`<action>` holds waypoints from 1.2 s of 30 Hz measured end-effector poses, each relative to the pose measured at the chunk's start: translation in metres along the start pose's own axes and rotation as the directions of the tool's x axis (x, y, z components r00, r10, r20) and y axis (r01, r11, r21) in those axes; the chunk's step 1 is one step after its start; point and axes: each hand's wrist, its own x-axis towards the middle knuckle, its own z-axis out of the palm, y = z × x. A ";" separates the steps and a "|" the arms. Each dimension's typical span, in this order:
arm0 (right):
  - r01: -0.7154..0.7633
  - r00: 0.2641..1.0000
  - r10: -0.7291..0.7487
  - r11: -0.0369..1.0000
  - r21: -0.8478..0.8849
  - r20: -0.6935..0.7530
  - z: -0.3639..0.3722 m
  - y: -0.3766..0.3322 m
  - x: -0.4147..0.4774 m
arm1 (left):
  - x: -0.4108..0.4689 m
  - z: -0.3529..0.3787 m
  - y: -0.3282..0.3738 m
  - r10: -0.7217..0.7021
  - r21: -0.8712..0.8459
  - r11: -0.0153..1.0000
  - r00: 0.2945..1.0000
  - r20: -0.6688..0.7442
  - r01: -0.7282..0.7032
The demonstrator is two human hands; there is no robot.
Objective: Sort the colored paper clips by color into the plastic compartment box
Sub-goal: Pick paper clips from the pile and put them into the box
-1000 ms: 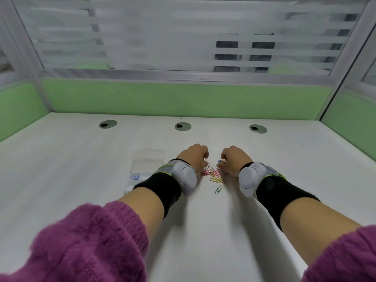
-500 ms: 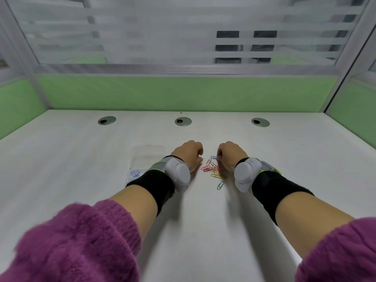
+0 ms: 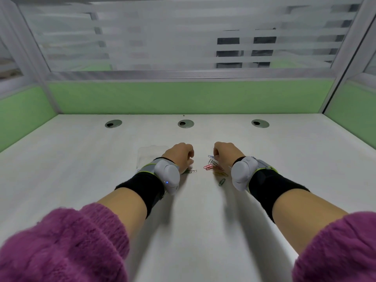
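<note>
We see the left hand (image 3: 180, 154) and right hand (image 3: 226, 154) curled, contents untellable, flanking the paper clips (image 3: 213, 168) on the bench (image 3: 81, 169), the compartment box (image 3: 149, 157) at ten o'clock for short transfers.

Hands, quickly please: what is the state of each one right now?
Left hand: curled closed beside the green and silver paper clips; a hold cannot be told.
Right hand: curled closed at the colored paper clip pile; a hold cannot be told.
</note>
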 end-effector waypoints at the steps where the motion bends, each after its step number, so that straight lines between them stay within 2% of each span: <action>1: 0.004 1.000 -0.004 1.000 0.005 0.000 0.000 -0.002 -0.002 | -0.003 -0.001 -0.001 0.001 0.004 1.000 1.000 -0.002 -0.001; 14: 0.052 0.997 -0.053 0.998 0.032 0.055 0.008 -0.022 -0.022 | -0.025 -0.002 -0.010 -0.042 0.067 0.997 0.999 0.001 0.042; 20: 0.077 0.996 -0.077 0.997 -0.009 0.047 0.007 -0.024 -0.026 | -0.019 0.002 -0.005 -0.087 0.110 0.990 0.996 0.018 0.084; 27: 0.074 0.996 -0.073 0.997 -0.016 0.055 0.007 -0.022 -0.020 | -0.005 0.010 -0.003 -0.158 0.164 0.975 0.987 0.042 0.149; 36: 0.045 0.997 -0.045 0.999 0.004 0.059 0.008 -0.018 -0.018 | 0.005 0.019 0.004 -0.159 0.153 0.976 0.987 0.023 0.154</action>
